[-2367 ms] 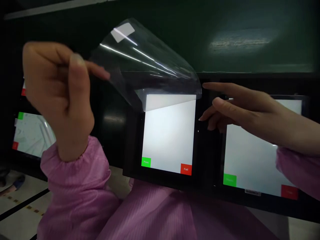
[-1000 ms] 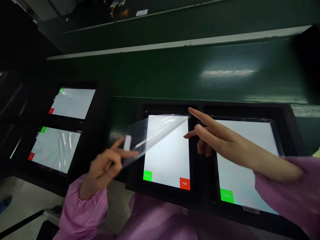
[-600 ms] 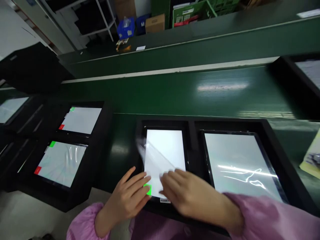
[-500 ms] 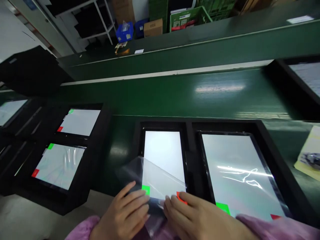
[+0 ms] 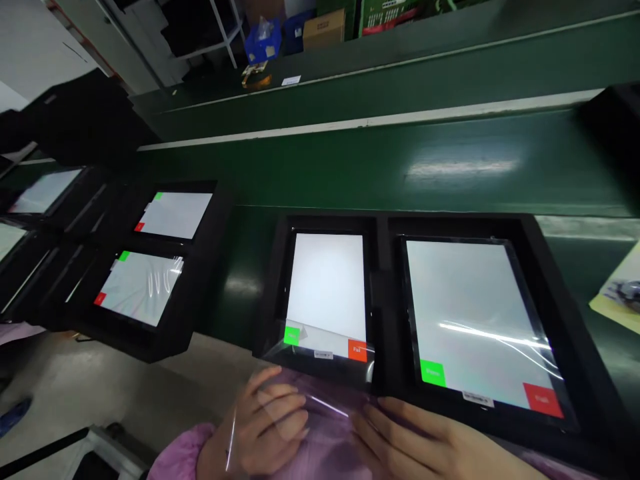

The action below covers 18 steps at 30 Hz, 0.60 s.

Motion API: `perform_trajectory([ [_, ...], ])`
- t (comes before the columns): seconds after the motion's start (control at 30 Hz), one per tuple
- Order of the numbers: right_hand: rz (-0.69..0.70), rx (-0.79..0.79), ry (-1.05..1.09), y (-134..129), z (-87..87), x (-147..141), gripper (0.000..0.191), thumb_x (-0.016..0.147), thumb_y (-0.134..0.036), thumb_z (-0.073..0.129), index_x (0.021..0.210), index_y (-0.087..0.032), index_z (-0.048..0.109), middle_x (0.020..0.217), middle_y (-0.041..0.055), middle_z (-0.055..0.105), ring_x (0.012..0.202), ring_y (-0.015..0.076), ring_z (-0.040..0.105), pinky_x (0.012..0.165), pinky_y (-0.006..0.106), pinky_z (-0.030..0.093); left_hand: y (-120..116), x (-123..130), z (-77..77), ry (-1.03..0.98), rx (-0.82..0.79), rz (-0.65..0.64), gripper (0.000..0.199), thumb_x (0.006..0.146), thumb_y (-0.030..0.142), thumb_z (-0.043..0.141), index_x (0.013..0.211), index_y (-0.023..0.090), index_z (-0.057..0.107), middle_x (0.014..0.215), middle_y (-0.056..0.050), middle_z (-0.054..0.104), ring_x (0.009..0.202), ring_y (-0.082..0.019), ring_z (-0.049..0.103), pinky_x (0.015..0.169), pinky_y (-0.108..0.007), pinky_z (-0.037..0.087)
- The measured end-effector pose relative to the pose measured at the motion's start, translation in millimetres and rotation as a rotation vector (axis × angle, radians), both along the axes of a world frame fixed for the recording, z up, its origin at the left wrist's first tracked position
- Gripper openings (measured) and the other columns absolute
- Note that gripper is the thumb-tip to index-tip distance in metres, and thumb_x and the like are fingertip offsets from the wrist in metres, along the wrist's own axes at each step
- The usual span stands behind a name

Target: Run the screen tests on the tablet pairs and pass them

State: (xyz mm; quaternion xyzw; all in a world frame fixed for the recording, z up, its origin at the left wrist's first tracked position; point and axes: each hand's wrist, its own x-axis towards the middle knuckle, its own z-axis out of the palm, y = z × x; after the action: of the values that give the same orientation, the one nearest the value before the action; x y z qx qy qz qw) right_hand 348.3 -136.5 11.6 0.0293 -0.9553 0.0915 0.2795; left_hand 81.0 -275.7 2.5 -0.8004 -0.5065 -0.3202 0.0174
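A clear plastic film (image 5: 320,393), its visible length running sideways, is held between the left hand (image 5: 265,420) and right hand (image 5: 405,440), which stand slightly apart, its far edge overlapping the lower edge of the touchscreen (image 5: 325,287).

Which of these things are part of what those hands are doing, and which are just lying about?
Part of the work: clear plastic film, touching the left hand and right hand; small touchscreen with Pass and Fail buttons.

Just around: larger touchscreen; screens on the left; yellow sheet; cardboard box; blue bin.
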Motion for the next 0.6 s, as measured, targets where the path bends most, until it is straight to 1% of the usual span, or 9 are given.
perform_trajectory([
  [0.07, 0.012, 0.000, 0.022, 0.1, 0.8, -0.4, 0.052, 0.110, -0.013, 0.029, 0.112, -0.019, 0.080, 0.121, 0.0047, 0.078, 0.111, 0.0164, 0.070, 0.100, 0.035, 0.057, -4.7, 1.5, 1.4, 0.004, -0.014, 0.012, 0.016, 0.095, 0.010, 0.060, 0.099, 0.017, 0.074, 0.091, -0.002, 0.082, 0.088, -0.014, 0.077, 0.116, -0.038, 0.056],
  [0.13, 0.048, 0.002, 0.014, -0.4, 3.0, 1.0, 0.048, 0.109, -0.014, 0.032, 0.111, -0.017, 0.080, 0.122, 0.0067, 0.078, 0.113, 0.0181, 0.070, 0.101, 0.037, 0.058, -9.5, 3.2, 3.5, 0.014, -0.038, 0.015, 0.014, 0.094, 0.010, 0.063, 0.100, 0.017, 0.074, 0.093, -0.002, 0.082, 0.090, -0.014, 0.077, 0.117, -0.037, 0.055],
  [0.23, 0.083, 0.022, -0.049, -2.7, 7.0, 5.8, 0.036, 0.106, -0.015, 0.046, 0.120, -0.012, 0.078, 0.128, 0.0103, 0.075, 0.118, 0.0224, 0.070, 0.105, 0.041, 0.059, -15.2, 5.6, 4.0, 0.035, -0.052, 0.008, 0.013, 0.092, 0.009, 0.067, 0.101, 0.017, 0.073, 0.094, -0.003, 0.082, 0.092, -0.015, 0.077, 0.114, -0.038, 0.057],
  [0.33, 0.073, 0.017, -0.097, -5.1, 9.8, 10.4, 0.031, 0.104, -0.016, 0.053, 0.123, -0.010, 0.077, 0.131, 0.0110, 0.074, 0.120, 0.0242, 0.070, 0.106, 0.042, 0.060, -17.9, 7.8, 1.0, 0.034, -0.047, 0.010, 0.013, 0.091, 0.010, 0.069, 0.100, 0.018, 0.073, 0.094, -0.002, 0.082, 0.091, -0.016, 0.078, 0.109, -0.040, 0.061],
  [0.47, 0.075, 0.041, -0.088, -6.6, 10.2, 13.3, 0.032, 0.104, -0.015, 0.052, 0.124, -0.011, 0.077, 0.132, 0.0093, 0.074, 0.120, 0.0234, 0.070, 0.106, 0.040, 0.060, -16.7, 9.9, -0.9, 0.040, -0.053, -0.001, 0.012, 0.094, 0.010, 0.068, 0.099, 0.019, 0.073, 0.094, -0.001, 0.082, 0.090, -0.016, 0.078, 0.106, -0.041, 0.062],
  [0.6, 0.062, 0.026, -0.064, -6.7, 8.7, 14.3, 0.033, 0.105, -0.014, 0.049, 0.124, -0.011, 0.077, 0.128, 0.0089, 0.075, 0.118, 0.0228, 0.070, 0.104, 0.040, 0.060, -12.0, 12.0, 1.9, 0.030, -0.060, -0.025, 0.010, 0.095, 0.009, 0.067, 0.099, 0.017, 0.072, 0.094, -0.003, 0.083, 0.092, -0.016, 0.079, 0.110, -0.040, 0.060],
])
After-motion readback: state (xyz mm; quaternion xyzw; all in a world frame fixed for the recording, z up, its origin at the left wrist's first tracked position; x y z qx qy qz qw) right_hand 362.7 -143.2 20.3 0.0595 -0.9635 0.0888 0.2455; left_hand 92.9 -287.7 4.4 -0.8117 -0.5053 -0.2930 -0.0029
